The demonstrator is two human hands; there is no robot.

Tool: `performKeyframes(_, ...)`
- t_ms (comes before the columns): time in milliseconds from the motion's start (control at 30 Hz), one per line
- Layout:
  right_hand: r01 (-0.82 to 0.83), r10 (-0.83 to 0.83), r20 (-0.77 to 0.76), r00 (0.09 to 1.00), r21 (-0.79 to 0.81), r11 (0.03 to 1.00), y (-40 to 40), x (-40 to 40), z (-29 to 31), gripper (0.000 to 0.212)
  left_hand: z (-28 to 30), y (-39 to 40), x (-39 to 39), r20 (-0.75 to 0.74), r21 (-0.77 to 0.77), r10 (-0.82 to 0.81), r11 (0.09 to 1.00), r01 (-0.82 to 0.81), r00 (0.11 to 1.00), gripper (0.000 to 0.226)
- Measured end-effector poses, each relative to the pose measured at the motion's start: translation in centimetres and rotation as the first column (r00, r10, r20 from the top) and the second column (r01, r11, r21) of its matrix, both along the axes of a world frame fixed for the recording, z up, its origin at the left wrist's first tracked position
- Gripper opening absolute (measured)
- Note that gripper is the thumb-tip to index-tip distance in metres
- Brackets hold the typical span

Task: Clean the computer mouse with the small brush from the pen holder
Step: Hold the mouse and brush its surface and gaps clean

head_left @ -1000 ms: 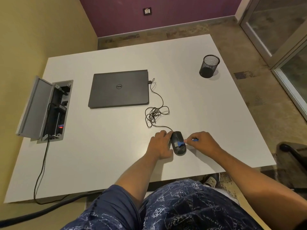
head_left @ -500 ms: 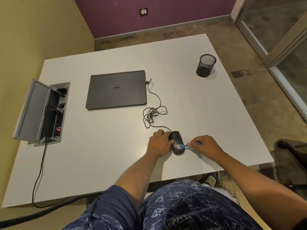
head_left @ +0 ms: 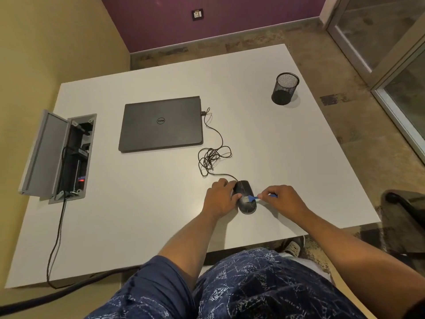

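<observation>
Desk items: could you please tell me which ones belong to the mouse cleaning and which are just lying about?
In use:
- mouse, steadied by the left hand
- brush, bristles on the mouse, held by the right hand
- pen holder, where the brush belongs

Lying about:
- laptop, closed
- cable box, lid open

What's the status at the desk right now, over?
Left hand steadying mouse. Right hand fingers pinching blue brush, bristles on mouse. Cable coiled behind, nothing in the way.
</observation>
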State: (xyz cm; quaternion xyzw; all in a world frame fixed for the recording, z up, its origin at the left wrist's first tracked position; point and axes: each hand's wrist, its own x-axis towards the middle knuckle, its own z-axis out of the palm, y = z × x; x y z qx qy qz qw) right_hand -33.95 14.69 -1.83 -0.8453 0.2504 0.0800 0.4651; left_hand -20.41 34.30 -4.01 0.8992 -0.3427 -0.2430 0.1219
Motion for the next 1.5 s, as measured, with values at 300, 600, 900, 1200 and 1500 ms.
performKeyframes(300,0.008,-0.007,-0.024,1.0,0.043,0.999,-1.0,-0.5,-0.2,0.015,-0.2,0.0,0.2,0.009,0.013,-0.014,1.0,0.014,1.0,0.055)
performKeyframes(600,-0.035,0.048,-0.106,0.993,0.115,0.993,-1.6,-1.1,-0.6,0.016,-0.3,0.0,0.2,0.0,0.016,-0.019,1.0,0.019,1.0,0.057)
performKeyframes(900,0.186,-0.172,-0.101,0.98,0.147,0.971,-2.0,-1.8,-1.1,0.019,-0.2,-0.1,0.2,0.011,0.025,-0.021,0.999,0.021,1.0,0.057)
performKeyframes(1200,0.246,-0.24,-0.057,0.969,0.145,0.959,-2.7,-2.9,-1.3,0.019,-0.2,-0.1,0.1,0.015,0.029,-0.023,0.999,0.022,1.0,0.058)
performKeyframes(1500,0.153,-0.139,-0.117,0.983,0.118,0.981,-0.9,-2.1,-2.2,0.019,0.0,-0.1,0.0,0.004,0.029,-0.014,0.999,0.014,1.0,0.057)
